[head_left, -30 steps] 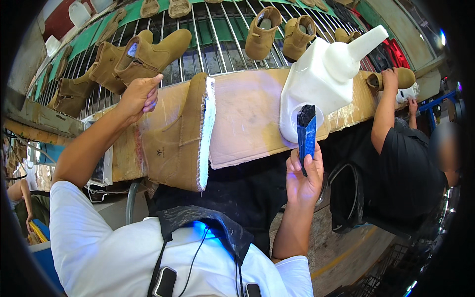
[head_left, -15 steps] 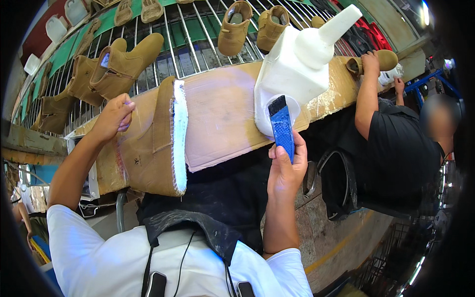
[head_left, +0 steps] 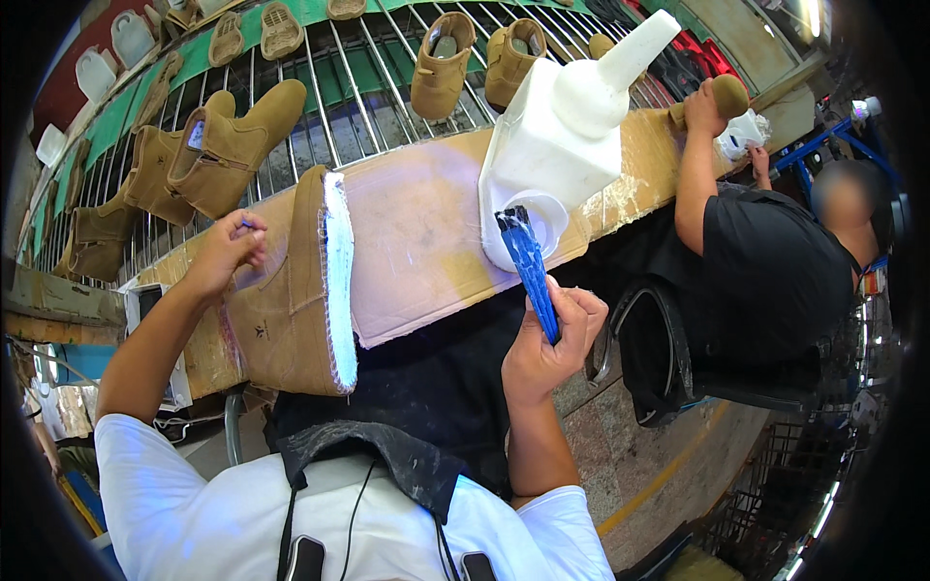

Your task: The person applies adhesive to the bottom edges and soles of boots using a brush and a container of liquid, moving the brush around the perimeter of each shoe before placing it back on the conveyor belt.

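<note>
A tan boot [head_left: 283,300] lies on its side on the cardboard-topped bench, and its bottom [head_left: 338,281], coated white and glowing bluish, faces right. Next to it, on the left, is my left hand [head_left: 231,250], fingers curled in with a small blue spot showing among them; what they hold, if anything, I cannot make out. My right hand [head_left: 554,339] grips a brush [head_left: 531,266] by its blue, white-smeared handle. The brush's dark bristles point up, in front of the round white cup [head_left: 535,225] at the foot of a white plastic bottle [head_left: 557,145] with a long spout.
Several tan boots [head_left: 228,155] and loose soles [head_left: 281,31] stand on a metal-bar rack [head_left: 358,97] behind the bench. Cardboard [head_left: 412,242] covers the bench top. At the right, a seated co-worker [head_left: 765,261] in black handles another boot [head_left: 728,97].
The brush has turned edge-on and shows white smears on its handle, with its tip shifted left. My left hand's fingers have loosened slightly. The whole view has shifted a little.
</note>
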Tool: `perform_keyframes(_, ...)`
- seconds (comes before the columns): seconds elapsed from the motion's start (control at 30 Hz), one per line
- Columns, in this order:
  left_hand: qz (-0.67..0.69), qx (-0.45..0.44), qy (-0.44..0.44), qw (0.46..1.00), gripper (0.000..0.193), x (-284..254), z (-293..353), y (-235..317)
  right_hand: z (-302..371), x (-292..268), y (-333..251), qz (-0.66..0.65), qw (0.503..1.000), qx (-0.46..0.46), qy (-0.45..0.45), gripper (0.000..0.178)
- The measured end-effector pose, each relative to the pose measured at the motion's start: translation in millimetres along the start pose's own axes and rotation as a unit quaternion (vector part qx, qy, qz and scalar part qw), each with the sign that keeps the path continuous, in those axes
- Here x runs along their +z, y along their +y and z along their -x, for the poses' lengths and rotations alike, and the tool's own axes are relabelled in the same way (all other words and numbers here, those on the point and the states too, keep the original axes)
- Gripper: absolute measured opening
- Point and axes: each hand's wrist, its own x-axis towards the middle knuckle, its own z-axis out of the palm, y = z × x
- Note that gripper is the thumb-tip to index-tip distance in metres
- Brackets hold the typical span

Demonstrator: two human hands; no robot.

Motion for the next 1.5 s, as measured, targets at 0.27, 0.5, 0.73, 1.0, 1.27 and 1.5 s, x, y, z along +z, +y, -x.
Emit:
perform_keyframes(0.27, 0.036, 0.102, -0.057, 0.992, 0.021, 1, 1, 28, 4, 0, -3, 0.009, 1.000, 0.007, -0.005, 0.024)
perform_keyframes(0.5, -0.060, 0.125, -0.018, 0.990, 0.015, 25, 25, 54, 2, 3, -8, 0.010, 1.000, -0.025, -0.006, 0.035)
perform_keyframes(0.73, -0.074, 0.221, -0.041, 0.972, 0.010, 62, 54, 98, 5, 10, -15, 0.003, 0.999, -0.047, -0.017, 0.035)
perform_keyframes(1.0, 0.026, 0.194, -0.094, 0.976, 0.027, 75, 68, 92, 3, 13, -24, -0.058, 0.997, 0.030, -0.042, 0.022)
perform_keyframes(1.27, 0.012, 0.178, -0.244, 0.953, 0.025, 114, 69, 95, 12, 26, -32, -0.238, 0.965, 0.110, -0.021, 0.021)
perform_keyframes(1.5, 0.204, 0.068, -0.288, 0.933, 0.046, 201, 72, 85, 4, 24, -51, -0.238, 0.970, 0.038, -0.033, 0.018)
